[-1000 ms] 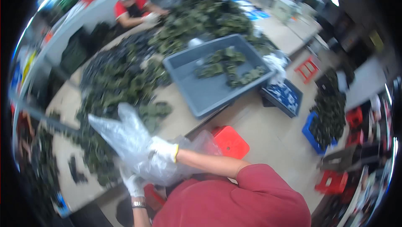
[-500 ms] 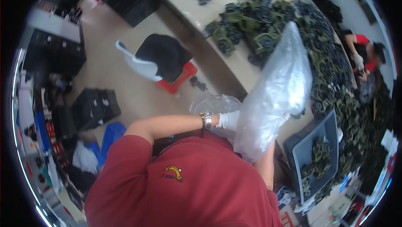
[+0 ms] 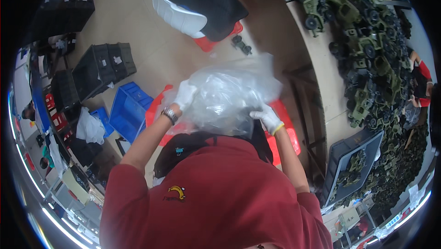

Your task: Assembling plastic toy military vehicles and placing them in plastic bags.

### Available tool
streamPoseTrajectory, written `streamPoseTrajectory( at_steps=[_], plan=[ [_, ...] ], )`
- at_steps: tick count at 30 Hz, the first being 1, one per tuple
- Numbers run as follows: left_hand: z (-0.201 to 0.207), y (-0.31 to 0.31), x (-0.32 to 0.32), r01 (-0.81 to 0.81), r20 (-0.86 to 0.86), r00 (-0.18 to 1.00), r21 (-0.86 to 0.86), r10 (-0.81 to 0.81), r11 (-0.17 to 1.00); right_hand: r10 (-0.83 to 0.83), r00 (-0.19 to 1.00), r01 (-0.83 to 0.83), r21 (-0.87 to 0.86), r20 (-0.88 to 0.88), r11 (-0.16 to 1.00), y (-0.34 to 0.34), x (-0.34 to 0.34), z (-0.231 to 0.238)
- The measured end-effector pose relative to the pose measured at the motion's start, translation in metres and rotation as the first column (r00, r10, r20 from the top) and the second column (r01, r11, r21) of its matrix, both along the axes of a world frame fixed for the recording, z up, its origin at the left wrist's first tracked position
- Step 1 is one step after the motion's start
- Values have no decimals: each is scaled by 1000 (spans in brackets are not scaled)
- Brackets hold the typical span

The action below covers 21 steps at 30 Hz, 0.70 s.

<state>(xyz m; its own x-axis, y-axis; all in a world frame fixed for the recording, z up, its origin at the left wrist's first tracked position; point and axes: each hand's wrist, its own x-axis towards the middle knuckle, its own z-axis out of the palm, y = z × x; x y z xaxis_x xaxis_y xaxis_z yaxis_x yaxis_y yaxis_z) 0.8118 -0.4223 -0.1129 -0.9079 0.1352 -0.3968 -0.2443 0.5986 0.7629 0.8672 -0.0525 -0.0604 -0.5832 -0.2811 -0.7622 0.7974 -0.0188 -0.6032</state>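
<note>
bag [image 3: 220, 90]: glossy, wrinkled plastic; gloves [image 3: 186, 94]: matt cloth; watch [image 3: 170, 115]: shiny metal

Blue crate [image 3: 130, 110] near dark crates [image 3: 104, 69].

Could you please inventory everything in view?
clear plastic bag: count unclear, colourless, between hands
vehicle models: many, green, on table and in tub
table: 1, pale, right
tub: 1, grey, table edge
red items: count unclear, red, flanking bag
black item: 1, black, on red stool, top centre
curved piece: 1, white, by black item
wheeled part: 1, dark, floor
crates: 2, blue, left
bins: several, dark grey, upper left
white bag: 1, white, left
co-worker: at least 1, red top, far right
background clutter: uncountable, mixed, rim
shirt: 1, maroon, bottom
watch: 1, silver, left wrist
left hand: 1, white-gloved, bag's left
right hand: 1, white-gloved, bag's right
</note>
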Motion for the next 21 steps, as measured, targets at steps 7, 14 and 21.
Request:
streamPoseTrajectory(
  at_steps=[7, 14, 21],
  plan=[
    [-66, -88, 158, -328, 481, 779, -235, 402, 915, 317, 944, -199, 606, -94, 770, 23, -40, -247],
    [-75, -13, 218, 71, 803, 539, -345, 255, 936, 664, 745, -314, 915, 71, 254, 6, -204, -460],
    [-80, -9, 207, 173, 843, 530, -221, 98, 960, 741, 626, -465, 879, 245, 102, -40, -282, -618]
  ],
)
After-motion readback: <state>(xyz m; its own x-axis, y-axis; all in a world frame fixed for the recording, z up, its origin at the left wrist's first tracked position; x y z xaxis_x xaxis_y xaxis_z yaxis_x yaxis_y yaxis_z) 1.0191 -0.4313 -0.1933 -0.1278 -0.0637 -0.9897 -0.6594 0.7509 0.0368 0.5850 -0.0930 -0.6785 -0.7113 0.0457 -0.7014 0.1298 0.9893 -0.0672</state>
